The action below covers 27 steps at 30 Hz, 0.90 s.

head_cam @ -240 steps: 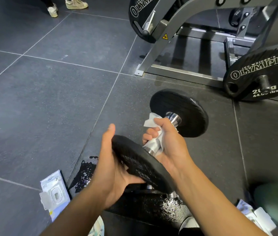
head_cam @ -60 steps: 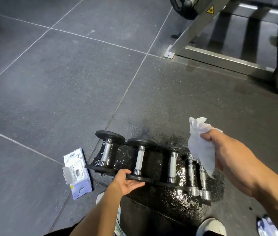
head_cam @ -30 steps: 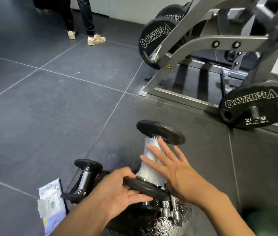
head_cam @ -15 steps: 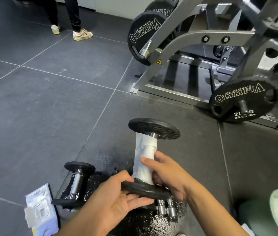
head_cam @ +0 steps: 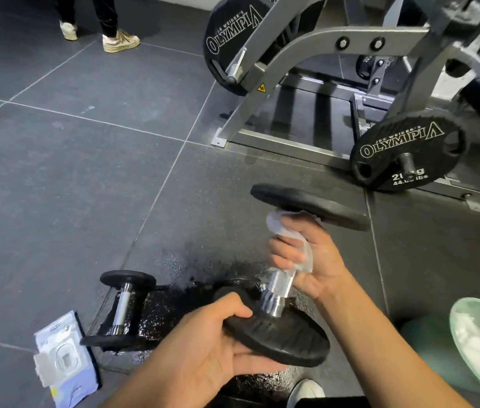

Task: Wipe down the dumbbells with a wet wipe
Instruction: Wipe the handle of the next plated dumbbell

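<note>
I hold a dumbbell point(head_cam: 280, 285) with black plates and a chrome knurled handle, tilted up off the floor. My left hand point(head_cam: 212, 346) grips the rim of its near plate from below. My right hand point(head_cam: 306, 254) is wrapped round the upper part of the handle with a white wet wipe point(head_cam: 287, 234) bunched under the fingers, just below the far plate. Another dumbbell point(head_cam: 122, 310) lies on the wet black mat point(head_cam: 174, 304) to the left. The dumbbells behind my hands are hidden.
A wet-wipe pack point(head_cam: 63, 357) with its lid open lies on the floor at lower left. A green bin point(head_cam: 474, 348) holding used wipes stands at lower right. A grey weight machine point(head_cam: 306, 83) with Olympia plates point(head_cam: 403, 151) is ahead. A person's feet point(head_cam: 106, 36) stand far left.
My right hand has slid the wipe up the handle toward the far plate, baring the lower chrome. The dumbbell has tilted more to the right.
</note>
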### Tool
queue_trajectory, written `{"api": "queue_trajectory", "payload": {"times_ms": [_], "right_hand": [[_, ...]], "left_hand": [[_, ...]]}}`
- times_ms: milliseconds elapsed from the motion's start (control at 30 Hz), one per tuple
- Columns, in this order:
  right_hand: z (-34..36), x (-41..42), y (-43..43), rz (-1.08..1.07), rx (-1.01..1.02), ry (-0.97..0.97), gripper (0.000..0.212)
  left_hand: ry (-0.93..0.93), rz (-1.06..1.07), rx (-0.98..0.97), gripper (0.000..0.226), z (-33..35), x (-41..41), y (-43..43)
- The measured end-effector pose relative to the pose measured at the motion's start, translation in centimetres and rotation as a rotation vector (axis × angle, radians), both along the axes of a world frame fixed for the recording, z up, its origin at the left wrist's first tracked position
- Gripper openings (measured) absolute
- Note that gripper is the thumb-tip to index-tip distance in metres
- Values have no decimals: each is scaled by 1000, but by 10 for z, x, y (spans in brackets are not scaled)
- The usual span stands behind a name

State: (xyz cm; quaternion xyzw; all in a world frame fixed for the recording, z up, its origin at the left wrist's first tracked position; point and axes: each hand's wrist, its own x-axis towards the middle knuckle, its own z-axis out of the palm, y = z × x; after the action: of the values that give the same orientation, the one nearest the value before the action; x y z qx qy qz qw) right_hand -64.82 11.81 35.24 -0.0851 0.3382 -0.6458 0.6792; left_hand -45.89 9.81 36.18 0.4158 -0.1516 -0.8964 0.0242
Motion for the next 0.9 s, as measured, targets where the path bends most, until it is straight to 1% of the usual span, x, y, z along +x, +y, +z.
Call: {"api": "queue_trajectory", "payload": {"times_ms": [33, 100, 133, 167, 200, 267, 333, 367, 467, 567, 600, 667, 700, 733, 767, 833, 900], "right_hand": [[1, 4, -2, -61, 37, 82, 40], [-3, 13, -9, -256, 162, 244, 42], [-4, 19, -12, -329, 203, 299, 42], [-5, 23, -14, -356, 231, 340, 38], [-6, 26, -15, -330, 248, 374, 33], [-10, 31, -11, -194, 243, 438, 24], [-12, 34, -5, -87, 211, 495, 22], [-12, 34, -3, -40, 189, 518, 21], [-10, 31, 2, 94, 135, 606, 8], [-10, 21, 8, 226, 111, 772, 36], [-10, 20, 10, 253, 121, 833, 36], [-9, 16, 13, 278, 138, 939, 30], [-8, 16, 14, 272, 147, 962, 28], [-6, 19, 13, 217, 154, 950, 27], [-6, 23, 11, 121, 162, 888, 26], [-6, 28, 1, -102, 216, 624, 16], [0, 24, -8, -242, 226, 364, 11]], "left_hand": [[-3, 27, -54, 33, 1, 0, 5], [-32, 73, -183, 26, 4, 0, 12], [-49, 88, -241, 24, 6, 1, 12], [-68, 94, -286, 23, 7, 0, 11], [-79, 93, -319, 23, 8, -1, 8], [-96, 91, -361, 23, 10, -2, 1], [-99, 94, -388, 20, 13, -1, -5], [-95, 98, -389, 20, 14, 0, -7], [-60, 94, -360, 23, 16, 1, -11], [-23, 83, -330, 29, 14, 1, -13], [-12, 87, -318, 30, 14, 2, -14], [-3, 87, -305, 30, 14, 1, -13], [-7, 93, -300, 30, 13, 0, -12], [-13, 101, -298, 30, 13, -1, -11], [-20, 103, -297, 29, 13, -1, -10], [-25, 77, -303, 28, 14, -3, -8], [-23, 27, -288, 29, 13, -3, -8]]}}
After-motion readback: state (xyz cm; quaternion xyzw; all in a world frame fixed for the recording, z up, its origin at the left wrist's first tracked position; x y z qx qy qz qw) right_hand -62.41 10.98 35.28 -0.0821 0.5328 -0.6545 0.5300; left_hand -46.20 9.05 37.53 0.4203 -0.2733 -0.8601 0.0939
